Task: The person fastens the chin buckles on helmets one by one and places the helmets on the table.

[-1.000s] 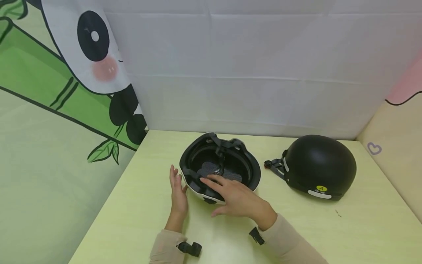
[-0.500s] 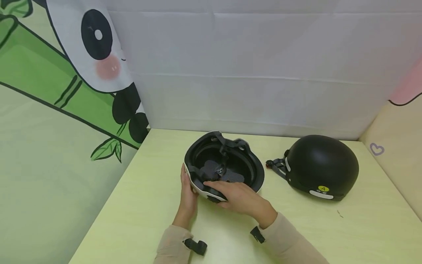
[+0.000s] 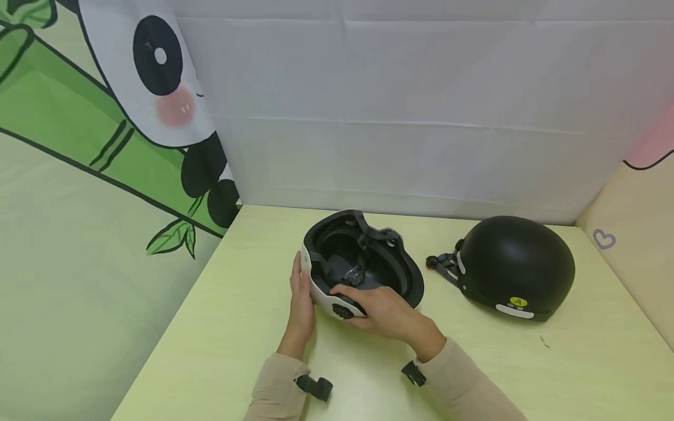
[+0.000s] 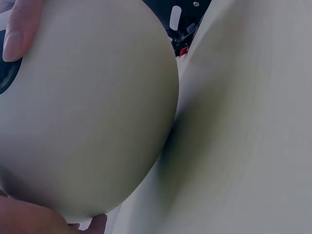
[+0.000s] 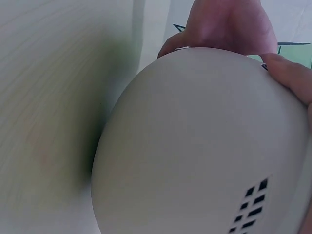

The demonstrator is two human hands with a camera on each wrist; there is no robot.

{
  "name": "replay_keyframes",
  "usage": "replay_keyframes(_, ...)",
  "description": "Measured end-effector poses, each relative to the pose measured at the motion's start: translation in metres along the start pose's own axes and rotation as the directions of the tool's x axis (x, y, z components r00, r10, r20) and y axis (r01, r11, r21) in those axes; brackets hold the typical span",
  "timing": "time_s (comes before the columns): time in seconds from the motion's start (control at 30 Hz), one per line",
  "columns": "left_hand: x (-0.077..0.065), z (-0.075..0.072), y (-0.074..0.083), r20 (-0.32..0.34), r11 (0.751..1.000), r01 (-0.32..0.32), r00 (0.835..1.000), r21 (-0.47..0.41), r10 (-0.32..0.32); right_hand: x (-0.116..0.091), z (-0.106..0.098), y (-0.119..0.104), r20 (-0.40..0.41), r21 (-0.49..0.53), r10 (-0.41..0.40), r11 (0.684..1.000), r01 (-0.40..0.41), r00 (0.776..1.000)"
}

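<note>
A white helmet (image 3: 322,298) with a black padded inside lies upside down, its opening tilted up. My left hand (image 3: 302,304) rests flat along its left side, fingers mostly straight. With my right hand (image 3: 392,316) I grip the near rim, thumb outside by a round black vent (image 3: 343,311) and fingers inside. Black chin straps cross the opening. In the left wrist view the helmet's smooth shell (image 4: 92,112) fills the left half, and the right thumb (image 4: 19,34) shows at upper left. The right wrist view shows the shell (image 5: 195,131) with a black checkered pattern.
A black helmet (image 3: 513,263) with a yellow "A" sticker stands to the right, its strap and buckle (image 3: 439,264) pointing left. Both rest on a pale yellow table (image 3: 579,362). A white cloth backdrop (image 3: 395,117) rises behind; a cartoon panda print (image 3: 174,105) is at left.
My left hand has moved in against the white helmet's side. My right hand has come down to grip the near rim. The helmet has turned slightly and shifted right; the vent shows more.
</note>
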State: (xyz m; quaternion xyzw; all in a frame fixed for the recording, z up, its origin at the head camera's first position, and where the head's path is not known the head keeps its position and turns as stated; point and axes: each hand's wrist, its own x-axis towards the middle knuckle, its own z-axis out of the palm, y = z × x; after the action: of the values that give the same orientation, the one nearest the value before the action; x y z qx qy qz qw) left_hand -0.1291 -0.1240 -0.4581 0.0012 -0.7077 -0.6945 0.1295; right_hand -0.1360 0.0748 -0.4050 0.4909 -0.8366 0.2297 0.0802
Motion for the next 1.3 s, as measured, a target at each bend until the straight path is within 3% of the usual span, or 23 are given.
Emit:
replay_keyframes(0.3,0.006,0.001,0.024,-0.067,0.985,-0.055,0.996,0.162,0.067,0.003,-0.003,-0.004,-0.137,0.117,-0.025,0.992,0.042,0.99)
replay_keyframes(0.43,0.012,0.003,0.037,-0.122,0.97,-0.044,0.99,0.239,0.075,0.005,-0.005,-0.007,-0.153,0.222,0.036,0.975,-0.001,0.988)
replay_keyframes(0.57,0.017,0.004,0.048,-0.166,0.939,-0.047,0.98,0.341,0.109,0.006,-0.006,-0.01,-0.173,0.346,0.12,0.937,-0.054,0.978)
replay_keyframes(0.77,0.02,0.004,0.068,-0.139,0.889,-0.051,0.982,0.454,0.127,0.008,-0.007,-0.012,-0.206,0.442,0.222,0.89,-0.112,0.953)
replay_keyframes(0.9,0.022,0.002,0.081,-0.108,0.862,-0.052,0.987,0.503,0.123,0.01,-0.008,-0.015,-0.209,0.542,0.282,0.831,-0.129,0.936)
replay_keyframes(1.07,0.024,0.0,0.091,-0.096,0.823,-0.048,0.988,0.566,0.124,0.012,-0.008,-0.018,-0.172,0.675,0.373,0.719,-0.167,0.912)
replay_keyframes(1.3,0.027,0.002,0.101,-0.095,0.793,-0.003,0.993,0.609,0.076,0.013,-0.005,-0.018,-0.168,0.727,0.408,0.666,-0.167,0.897)
